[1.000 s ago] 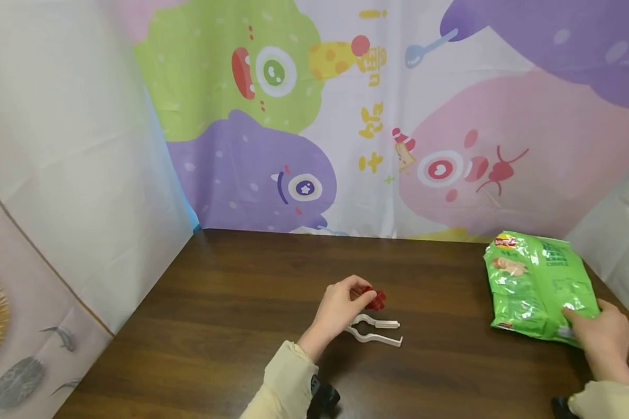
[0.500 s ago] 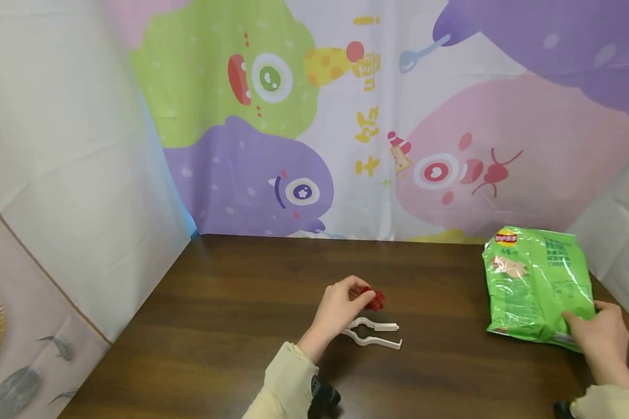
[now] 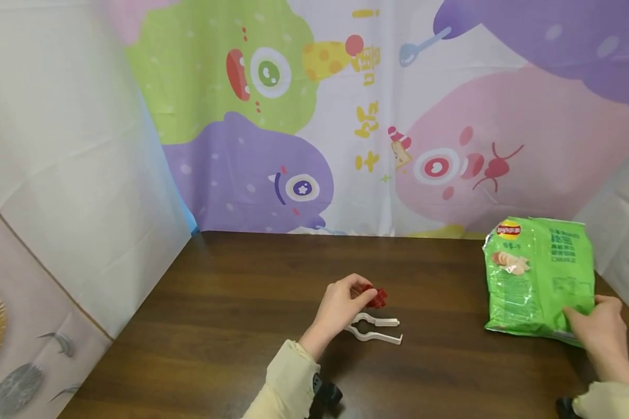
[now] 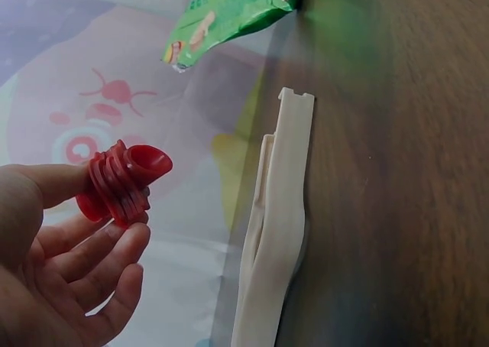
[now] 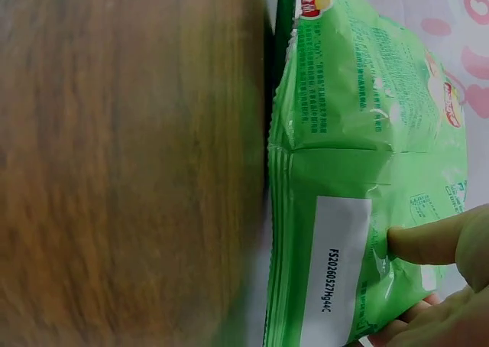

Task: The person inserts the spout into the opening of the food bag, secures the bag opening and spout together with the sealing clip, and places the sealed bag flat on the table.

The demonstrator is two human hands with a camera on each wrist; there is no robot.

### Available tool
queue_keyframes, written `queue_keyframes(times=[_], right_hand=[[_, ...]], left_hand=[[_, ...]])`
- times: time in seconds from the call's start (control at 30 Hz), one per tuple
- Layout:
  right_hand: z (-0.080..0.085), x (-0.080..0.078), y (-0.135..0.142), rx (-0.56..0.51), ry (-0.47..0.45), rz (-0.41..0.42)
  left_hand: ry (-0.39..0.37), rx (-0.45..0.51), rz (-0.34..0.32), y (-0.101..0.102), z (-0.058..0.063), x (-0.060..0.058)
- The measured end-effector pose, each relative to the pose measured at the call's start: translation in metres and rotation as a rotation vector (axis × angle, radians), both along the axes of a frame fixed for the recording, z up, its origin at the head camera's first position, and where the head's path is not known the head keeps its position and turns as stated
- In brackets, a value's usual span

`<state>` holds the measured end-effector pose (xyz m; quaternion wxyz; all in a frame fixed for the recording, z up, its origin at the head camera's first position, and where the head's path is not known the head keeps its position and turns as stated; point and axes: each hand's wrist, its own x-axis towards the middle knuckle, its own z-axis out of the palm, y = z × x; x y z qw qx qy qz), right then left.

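My left hand (image 3: 339,305) pinches a small red plastic spout (image 3: 377,297) between thumb and fingers, just above the table. In the left wrist view the spout (image 4: 118,183) shows ridged rings and a slanted round opening. Below that hand lies a white bag clip (image 3: 382,338), its two arms spread apart and its hinge end partly hidden by the hand. At the right, my right hand (image 3: 603,331) grips the lower right corner of a green chip bag (image 3: 540,273), thumb on the near face. The bag stands tilted up, and its sealed bottom edge (image 5: 279,232) shows in the right wrist view.
A dark brown wooden table (image 3: 230,291) spreads under both hands. Behind it hangs a cloth curtain (image 3: 367,209) with cartoon monsters, close to the bag's top. Pale cloth (image 3: 84,145) walls the left side, and another sheet (image 3: 621,215) stands at the right.
The chip bag has tipped further upright in my right hand, its top edge rising. My left hand and the red spout stay nearly in place. The clip has not moved.
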<state>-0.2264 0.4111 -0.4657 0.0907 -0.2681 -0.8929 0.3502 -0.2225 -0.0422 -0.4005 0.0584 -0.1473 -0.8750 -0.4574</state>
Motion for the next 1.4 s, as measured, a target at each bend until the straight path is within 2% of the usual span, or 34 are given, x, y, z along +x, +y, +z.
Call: queue_keyframes(times=[0.07, 0.2, 0.4, 0.57, 0.77, 0.87, 0.97, 1.23, 1.4], right_hand=[[0.009, 0.004, -0.008, 0.003, 0.005, 0.002], [0.043, 0.019, -0.04, 0.02, 0.009, 0.023], [0.052, 0.025, -0.049, 0.094, 0.057, 0.056], [0.051, 0.025, -0.049, 0.097, 0.067, 0.084], [0.048, 0.022, -0.048, 0.127, 0.059, 0.068], [0.053, 0.025, -0.054, 0.089, 0.043, 0.068], [0.049, 0.023, -0.053, 0.072, 0.034, 0.06], [0.0, -0.006, -0.018, 0.05, 0.05, 0.022], [0.005, -0.006, -0.027, 0.0, 0.065, 0.01]], left_hand=[[0.002, -0.001, -0.003, 0.0, 0.0, 0.0], [-0.006, -0.002, -0.005, 0.0, 0.001, 0.0], [-0.001, 0.008, -0.019, 0.004, 0.006, -0.001], [0.002, 0.005, -0.02, 0.005, 0.004, -0.002], [0.007, 0.012, -0.026, 0.006, 0.002, -0.006], [0.01, 0.016, -0.014, 0.003, 0.003, -0.008], [0.012, 0.019, 0.002, 0.001, 0.006, -0.009], [-0.002, 0.017, -0.001, -0.001, 0.007, -0.009], [0.007, 0.01, -0.012, 0.001, 0.005, -0.009]])
